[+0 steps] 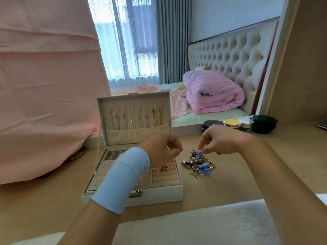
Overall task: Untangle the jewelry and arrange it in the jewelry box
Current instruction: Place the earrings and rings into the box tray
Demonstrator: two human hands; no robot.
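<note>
A white jewelry box (155, 195) stands open on the tan tabletop, its lid upright with several thin necklaces (136, 117) hanging inside. A rose-gold piece (163, 169) lies on the ring rolls in its tray. To the right of the box lies a tangled pile of jewelry (198, 164) with blue, brown and silver charms. My left hand (161, 150), with a light blue band on the wrist, hovers over the box's right rear corner, fingers curled; whether it holds a fine chain is unclear. My right hand (219, 140) pinches a blue charm at the top of the pile.
Small jars and dark cases (247, 123) stand at the table's far edge on the right. A bed with a rolled pink quilt (212, 93) lies behind. Pink fabric (44, 85) hangs at the left. A white fluffy mat (194, 225) covers the near edge.
</note>
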